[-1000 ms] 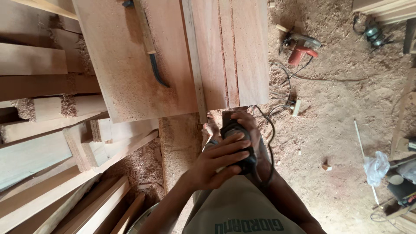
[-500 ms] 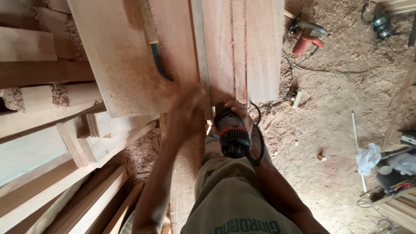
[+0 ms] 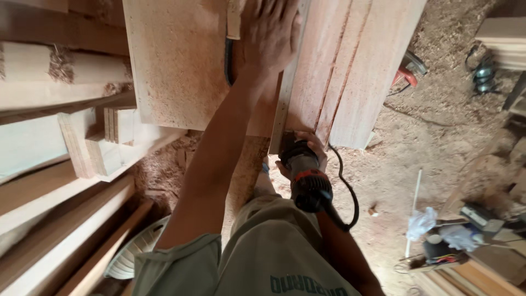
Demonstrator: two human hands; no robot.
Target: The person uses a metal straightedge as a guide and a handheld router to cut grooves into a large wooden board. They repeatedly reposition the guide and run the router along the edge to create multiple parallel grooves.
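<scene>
head cam | looks steeply down | close over arms, planks, sawdust floor

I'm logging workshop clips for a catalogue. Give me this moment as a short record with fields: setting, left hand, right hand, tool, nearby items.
setting: workshop with a sawdust-covered floor and stacked timber
left hand: left hand pressed flat on the wide boards, arm stretched forward
right hand: right hand gripping the power tool at the near end of the boards
tool: black and orange body, black cord trailing to the right
straightedge: long pale strip lying along the boards beside the tool
nearby items: red power tool on the floor
</scene>
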